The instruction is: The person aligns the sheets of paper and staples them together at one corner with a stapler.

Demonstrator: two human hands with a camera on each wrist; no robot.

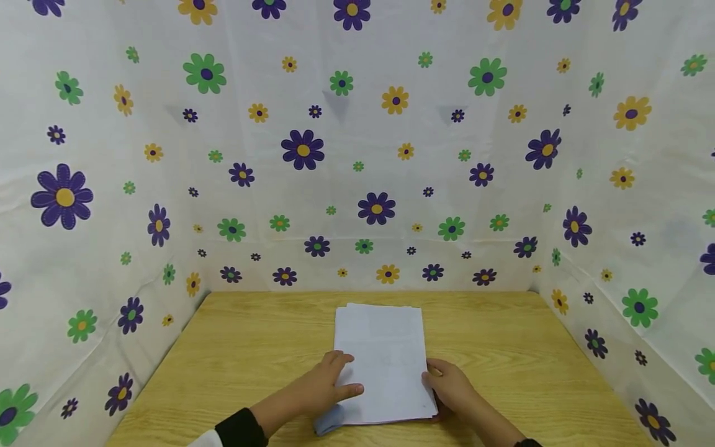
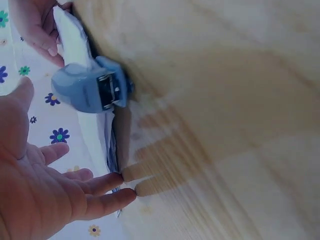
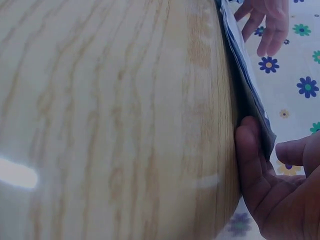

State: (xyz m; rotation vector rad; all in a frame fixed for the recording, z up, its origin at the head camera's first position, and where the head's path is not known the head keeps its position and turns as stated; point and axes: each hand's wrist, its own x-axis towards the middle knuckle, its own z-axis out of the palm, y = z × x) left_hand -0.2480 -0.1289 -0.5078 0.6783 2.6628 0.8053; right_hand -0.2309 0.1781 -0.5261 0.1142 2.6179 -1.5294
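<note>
A stack of white paper sheets (image 1: 382, 360) lies on the table before me, its edges slightly uneven. At its near left corner sits a blue stapler (image 2: 82, 90), mostly hidden by my left hand in the head view. My left hand (image 1: 323, 386) spreads its fingers over the stack's left edge; in the left wrist view its lower fingertips (image 2: 131, 192) reach the tabletop beside the sheets, apart from the stapler. My right hand (image 1: 455, 390) grips the stack's right edge. In the right wrist view its fingers (image 3: 249, 150) are tucked beneath the sheets, thumb on the upper side.
The wood-grain table (image 1: 251, 335) stretches out around the stack. White cloth with printed flowers (image 1: 357, 124) encloses it at the back and both sides. A dark cuff (image 1: 242, 428) shows on my left wrist.
</note>
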